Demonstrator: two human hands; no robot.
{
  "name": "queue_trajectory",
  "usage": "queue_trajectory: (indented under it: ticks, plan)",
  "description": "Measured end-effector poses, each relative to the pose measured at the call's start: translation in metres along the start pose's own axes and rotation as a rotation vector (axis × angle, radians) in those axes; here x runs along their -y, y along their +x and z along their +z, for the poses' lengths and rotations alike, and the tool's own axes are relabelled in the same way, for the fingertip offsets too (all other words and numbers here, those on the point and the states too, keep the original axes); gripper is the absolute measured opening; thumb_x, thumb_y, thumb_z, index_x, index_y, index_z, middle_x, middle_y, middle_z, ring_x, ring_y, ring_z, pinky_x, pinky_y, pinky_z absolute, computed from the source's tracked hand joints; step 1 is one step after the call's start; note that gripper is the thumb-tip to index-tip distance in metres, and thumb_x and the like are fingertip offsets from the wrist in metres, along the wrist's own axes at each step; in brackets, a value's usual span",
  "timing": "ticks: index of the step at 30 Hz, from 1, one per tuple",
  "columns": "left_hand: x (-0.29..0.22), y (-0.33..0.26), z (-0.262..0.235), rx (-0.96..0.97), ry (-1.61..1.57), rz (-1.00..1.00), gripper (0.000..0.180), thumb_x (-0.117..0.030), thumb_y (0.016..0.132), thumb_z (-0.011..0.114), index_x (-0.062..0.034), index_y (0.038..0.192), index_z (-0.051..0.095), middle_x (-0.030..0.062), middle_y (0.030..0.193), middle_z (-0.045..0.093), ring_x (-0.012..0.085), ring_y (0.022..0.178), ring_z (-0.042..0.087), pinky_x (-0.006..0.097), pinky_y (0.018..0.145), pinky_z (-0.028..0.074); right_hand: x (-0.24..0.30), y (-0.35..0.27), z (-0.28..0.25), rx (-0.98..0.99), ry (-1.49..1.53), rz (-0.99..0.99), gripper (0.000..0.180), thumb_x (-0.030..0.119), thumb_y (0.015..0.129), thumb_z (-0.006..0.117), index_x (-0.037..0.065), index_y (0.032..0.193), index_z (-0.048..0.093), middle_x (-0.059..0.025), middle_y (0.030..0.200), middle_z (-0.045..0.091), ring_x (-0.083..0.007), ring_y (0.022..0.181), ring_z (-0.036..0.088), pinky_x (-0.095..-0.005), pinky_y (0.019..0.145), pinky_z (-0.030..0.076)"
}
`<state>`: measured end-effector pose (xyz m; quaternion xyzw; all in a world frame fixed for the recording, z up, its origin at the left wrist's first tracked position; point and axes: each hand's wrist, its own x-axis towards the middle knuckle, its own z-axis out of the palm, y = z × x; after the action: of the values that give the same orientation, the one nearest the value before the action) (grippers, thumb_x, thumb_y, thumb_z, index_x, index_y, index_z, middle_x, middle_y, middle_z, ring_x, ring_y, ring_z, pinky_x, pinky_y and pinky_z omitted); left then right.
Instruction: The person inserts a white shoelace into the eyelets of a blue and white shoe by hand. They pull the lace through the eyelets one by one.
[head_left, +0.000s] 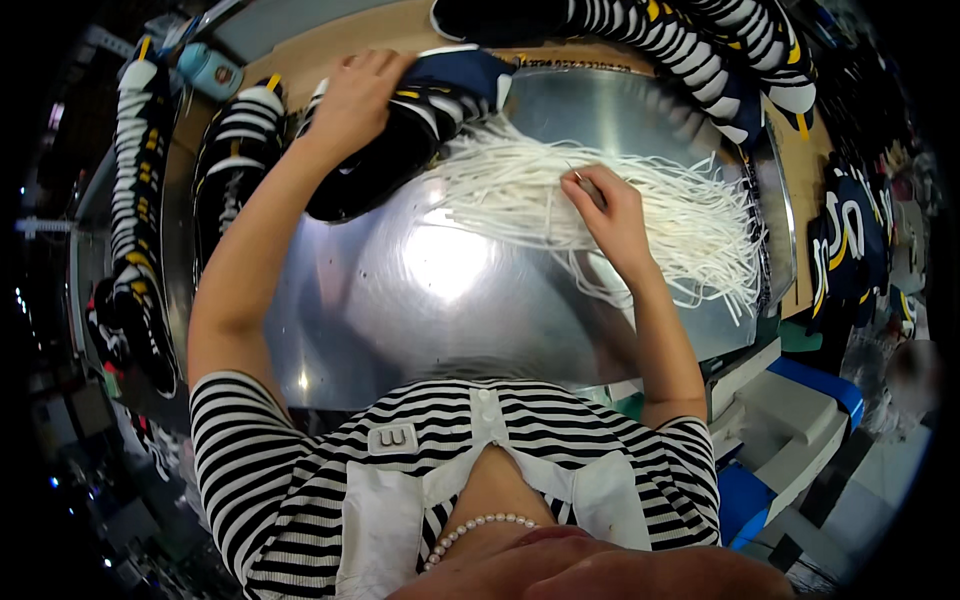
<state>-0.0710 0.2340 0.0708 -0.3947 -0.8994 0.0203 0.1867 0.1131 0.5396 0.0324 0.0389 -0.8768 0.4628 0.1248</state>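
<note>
My left hand (355, 95) is closed over the end of a row of nested shoe uppers (455, 80), navy, white and black with yellow tabs, at the back of the metal tabletop. Its fingertips are partly hidden behind the pieces. In my right hand (615, 215), pinched between thumb and fingers, is a small dark tool with a thin pointed tip (572, 171); its exact kind is not clear. Under and around that hand spreads a loose heap of white shoelaces (690, 220), reaching left toward the uppers.
The shiny metal tabletop (350, 300) lies before me. More rows of nested uppers (140, 200) stand at the left and uppers (670, 60) at the back right. A light blue bottle (210, 70) is back left. Navy pieces (850, 230) and a grey-and-blue box-like object (790, 420) lie right.
</note>
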Motion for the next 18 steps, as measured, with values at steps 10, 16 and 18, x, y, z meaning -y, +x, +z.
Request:
queue_trajectory:
  ticks: [10, 16, 18]
  plan:
    - [-0.034, -0.092, 0.039, -0.345, -0.45, -0.236, 0.047, -0.017, 0.085, 0.071, -0.0033, 0.128, 0.056, 0.0165, 0.134, 0.055, 0.0353, 0.124, 0.052, 0.042, 0.105, 0.04, 0.011, 0.044, 0.047, 0.263, -0.494, -0.39, 0.018, 0.012, 0.084, 0.069, 0.013, 0.103, 0.07, -0.0012, 0.102, 0.064, -0.0259, 0.079, 0.066, -0.0384, 0.067, 0.052]
    - [-0.061, -0.081, 0.085, -0.201, -0.347, -0.288, 0.057, -0.036, 0.091, 0.06, 0.0032, 0.131, 0.053, 0.0199, 0.134, 0.056, 0.034, 0.128, 0.049, 0.045, 0.107, 0.036, 0.014, 0.053, 0.078, 0.369, -0.671, -0.382, 0.009, 0.012, 0.082, 0.068, 0.011, 0.092, 0.069, -0.0017, 0.097, 0.062, -0.0265, 0.08, 0.066, -0.0402, 0.066, 0.053]
    - [-0.085, -0.104, 0.078, -0.214, -0.319, -0.336, 0.051, -0.028, 0.091, 0.057, 0.0025, 0.132, 0.053, 0.0195, 0.136, 0.055, 0.0334, 0.131, 0.048, 0.045, 0.11, 0.033, 0.019, 0.045, 0.074, 0.341, -0.614, -0.349, 0.01, 0.011, 0.082, 0.067, 0.011, 0.092, 0.069, -0.0015, 0.099, 0.063, -0.0262, 0.081, 0.066, -0.0407, 0.065, 0.052]
